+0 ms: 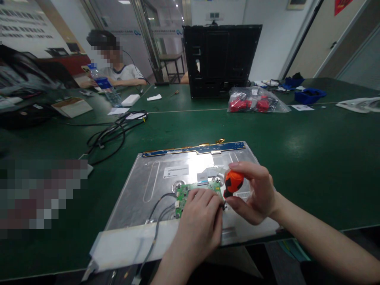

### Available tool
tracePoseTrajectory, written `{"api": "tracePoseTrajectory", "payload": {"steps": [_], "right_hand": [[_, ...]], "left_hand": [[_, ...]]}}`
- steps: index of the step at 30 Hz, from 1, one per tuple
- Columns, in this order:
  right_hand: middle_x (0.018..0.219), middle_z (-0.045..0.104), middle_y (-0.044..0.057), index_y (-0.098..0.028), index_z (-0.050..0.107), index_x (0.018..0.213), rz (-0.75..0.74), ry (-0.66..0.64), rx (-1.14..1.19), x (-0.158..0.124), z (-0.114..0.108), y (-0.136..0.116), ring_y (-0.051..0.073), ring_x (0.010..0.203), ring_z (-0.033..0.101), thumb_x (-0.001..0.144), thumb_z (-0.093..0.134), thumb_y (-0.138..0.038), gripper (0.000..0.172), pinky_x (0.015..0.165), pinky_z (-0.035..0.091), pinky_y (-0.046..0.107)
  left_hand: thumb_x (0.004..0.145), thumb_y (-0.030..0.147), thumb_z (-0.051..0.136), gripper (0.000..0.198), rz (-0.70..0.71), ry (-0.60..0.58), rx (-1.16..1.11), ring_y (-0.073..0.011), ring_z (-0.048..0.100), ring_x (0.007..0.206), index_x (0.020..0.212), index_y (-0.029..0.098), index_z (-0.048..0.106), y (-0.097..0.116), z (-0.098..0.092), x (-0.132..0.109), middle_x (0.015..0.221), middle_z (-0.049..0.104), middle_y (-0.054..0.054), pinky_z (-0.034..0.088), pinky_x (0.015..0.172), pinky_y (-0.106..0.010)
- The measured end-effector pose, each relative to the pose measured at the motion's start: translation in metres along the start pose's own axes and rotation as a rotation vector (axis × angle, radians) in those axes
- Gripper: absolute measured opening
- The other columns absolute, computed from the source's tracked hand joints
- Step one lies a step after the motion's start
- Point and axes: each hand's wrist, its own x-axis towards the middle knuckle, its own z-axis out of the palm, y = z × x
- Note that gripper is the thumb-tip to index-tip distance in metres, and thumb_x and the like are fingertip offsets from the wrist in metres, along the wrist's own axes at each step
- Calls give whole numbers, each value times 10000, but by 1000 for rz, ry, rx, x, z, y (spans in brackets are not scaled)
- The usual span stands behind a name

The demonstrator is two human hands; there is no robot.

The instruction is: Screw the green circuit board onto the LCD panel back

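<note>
A silver display panel [135,198] lies face down in front of me with a green circuit board [182,190] on its back. My left hand [204,213] lies over the board, its fingers together and curled; the fingertips are partly hidden, so what they grip cannot be made out. My right hand [257,194] is closed around the orange and black handle of a stubby screwdriver [234,183]. The screwdriver tilts, its lower end by the board's right corner, close to my left thumb and index finger. Grey and black cables [158,225] run from the board's left side.
A blue strip board [219,148] edges the panel's far side. Beyond stand a black monitor housing [221,59] and a plastic bag with red parts [255,101]. Coiled black cables [114,128] lie on the left of the green table [308,166]. Another person [115,75] sits across.
</note>
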Motion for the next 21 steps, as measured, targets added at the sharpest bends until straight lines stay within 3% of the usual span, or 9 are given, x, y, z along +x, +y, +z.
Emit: {"api": "tracePoseTrajectory", "payload": {"steps": [6, 12, 16, 21], "right_hand": [[887, 623, 9, -162, 454, 1471, 54, 33, 29, -6, 1, 0, 155, 609, 633, 858, 562, -148, 622, 489, 558, 283], [874, 582, -20, -209, 463, 1449, 47, 152, -16, -5, 6, 1, 123, 554, 570, 856, 653, -155, 625, 426, 510, 243], [794, 624, -50, -242, 427, 1504, -10, 110, -75, 1, 4, 1, 130, 523, 563, 945, 655, -200, 604, 419, 488, 246], [796, 657, -4, -160, 480, 1481, -27, 40, -30, 4, 0, 2, 165, 573, 599, 980, 614, -251, 527, 468, 504, 280]], "left_hand": [[893, 53, 537, 165, -18, -33, -8, -256, 627, 866, 920, 208, 588, 1, 0, -1, 907, 685, -45, 478, 842, -413], [881, 46, 546, 168, -10, -17, 1, -261, 637, 874, 928, 198, 603, 2, 0, 1, 909, 691, -52, 482, 843, -417], [882, 46, 540, 167, -5, 1, 4, -263, 634, 870, 920, 197, 601, 1, 1, 0, 908, 693, -61, 485, 840, -413], [897, 47, 527, 167, -1, 8, -7, -259, 633, 874, 920, 201, 588, 1, 0, 0, 925, 696, -59, 483, 832, -410]]}}
